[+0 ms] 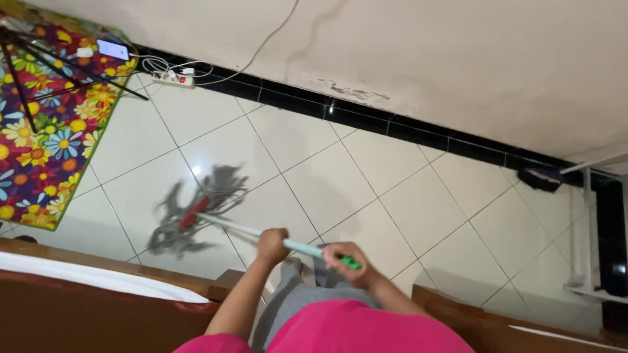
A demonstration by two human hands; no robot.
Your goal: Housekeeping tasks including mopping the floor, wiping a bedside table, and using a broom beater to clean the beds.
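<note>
Far left: a flower-patterned multicolour floor mat (46, 124) is seen, with black tripod legs (26, 72) on it. A white power strip (173, 79) lies by the black tiled skirting (366, 121). A grey string mop with red head clamp and pale handle (196, 212) is spread on the white floor tiles (327, 183), its strands blurred. The handle is gripped mid-shaft by the closed left hand (271, 243); the green handle end is gripped by the closed right hand (343, 260). A brown wooden frame (78, 307) sits below.

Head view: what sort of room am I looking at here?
Likely a room in a home: white tiled floor, a flowered mat, a power strip by the wall. Both hands, left and right, grip a string mop.
</note>
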